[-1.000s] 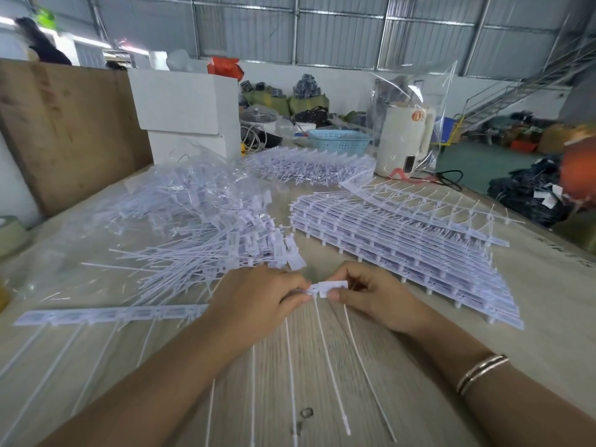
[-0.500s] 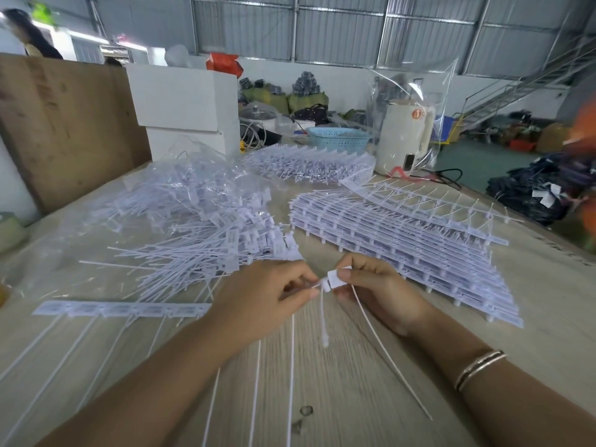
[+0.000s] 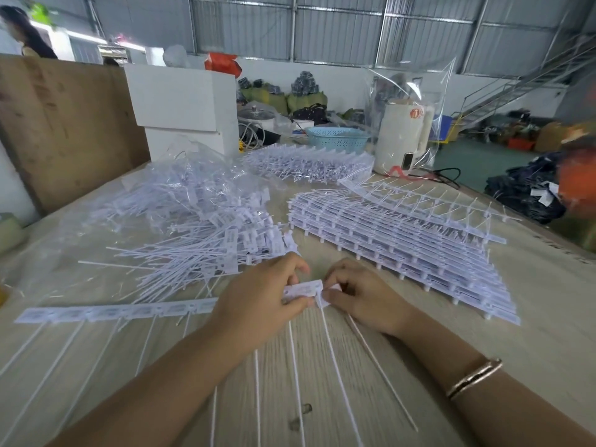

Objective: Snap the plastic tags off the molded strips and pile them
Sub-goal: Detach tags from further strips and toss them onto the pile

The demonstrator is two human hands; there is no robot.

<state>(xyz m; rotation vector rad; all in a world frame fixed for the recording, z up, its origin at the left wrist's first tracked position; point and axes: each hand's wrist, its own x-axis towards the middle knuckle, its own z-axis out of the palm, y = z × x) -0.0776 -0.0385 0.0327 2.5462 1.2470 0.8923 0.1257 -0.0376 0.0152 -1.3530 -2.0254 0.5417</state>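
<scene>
Strip pinched by both hands, loose tags behind.

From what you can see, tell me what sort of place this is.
Probably a warehouse or small factory floor: corrugated metal walls, a metal staircase, and a worktable stacked with molded strips being handled in bulk.

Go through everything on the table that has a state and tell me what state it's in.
Left hand: pinching the strip's end.
Right hand: pinching the end tag.
Strip: flat on the table, tags still attached.
End tag: bent at the strip's end.
Loose tags: piled.
Stacked strips: unsnapped.
Plastic bag: open, upright.
</scene>
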